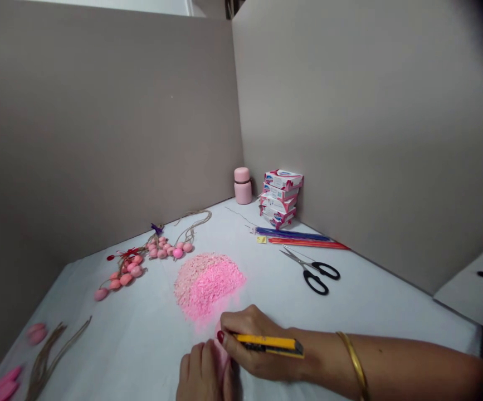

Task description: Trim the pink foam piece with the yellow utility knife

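My right hand (252,340) is closed around a yellow utility knife (270,343), its handle pointing right across my palm. The blade end is hidden by my fingers. Under them lies a pink piece of soap (219,351), mostly covered by my hands. My left hand (199,372), at the bottom edge, has its fingers wrapped over the left side of that soap. Just beyond both hands spreads a round heap of pink shavings (210,284), brighter on its right half.
Black-handled scissors (316,273) lie open at right, near red sticks (308,243) and blue sticks (293,233). Behind stand stacked boxes (281,197) and a pink flask (242,186). Pink beads on cords (126,273) and loose cords (47,356) lie left. Grey panels (141,122) enclose the table.
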`<action>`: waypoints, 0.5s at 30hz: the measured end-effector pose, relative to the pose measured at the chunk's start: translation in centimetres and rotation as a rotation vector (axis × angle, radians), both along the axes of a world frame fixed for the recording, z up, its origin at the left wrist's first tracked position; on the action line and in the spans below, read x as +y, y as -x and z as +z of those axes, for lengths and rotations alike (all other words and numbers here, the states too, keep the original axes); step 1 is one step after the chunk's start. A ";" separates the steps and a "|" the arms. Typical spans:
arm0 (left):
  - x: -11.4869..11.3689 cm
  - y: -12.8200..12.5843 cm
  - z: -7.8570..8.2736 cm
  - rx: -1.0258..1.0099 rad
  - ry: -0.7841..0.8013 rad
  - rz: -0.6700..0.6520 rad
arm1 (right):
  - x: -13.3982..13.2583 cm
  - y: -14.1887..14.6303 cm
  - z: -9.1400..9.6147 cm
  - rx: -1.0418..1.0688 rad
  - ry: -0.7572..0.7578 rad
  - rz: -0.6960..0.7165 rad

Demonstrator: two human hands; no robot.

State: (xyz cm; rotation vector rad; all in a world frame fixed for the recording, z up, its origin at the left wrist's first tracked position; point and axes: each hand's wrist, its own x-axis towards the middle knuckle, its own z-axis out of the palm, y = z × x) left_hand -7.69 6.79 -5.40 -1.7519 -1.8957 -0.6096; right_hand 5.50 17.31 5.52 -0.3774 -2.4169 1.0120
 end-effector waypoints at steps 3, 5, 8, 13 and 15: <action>0.1 0.3 -0.7 0.065 -0.012 -0.042 | 0.2 0.4 0.4 -0.013 -0.017 0.007; 0.2 0.4 -0.9 0.109 -0.018 -0.081 | 0.3 0.4 0.6 -0.031 -0.036 0.014; 0.2 0.2 -0.9 0.141 0.007 -0.085 | 0.4 0.3 0.6 -0.024 -0.054 0.038; 0.2 -0.5 0.2 0.099 0.009 -0.054 | 0.5 0.2 0.4 0.030 -0.085 0.081; 0.2 -0.8 0.9 0.090 -0.011 -0.054 | 0.5 0.2 0.5 0.027 -0.075 0.090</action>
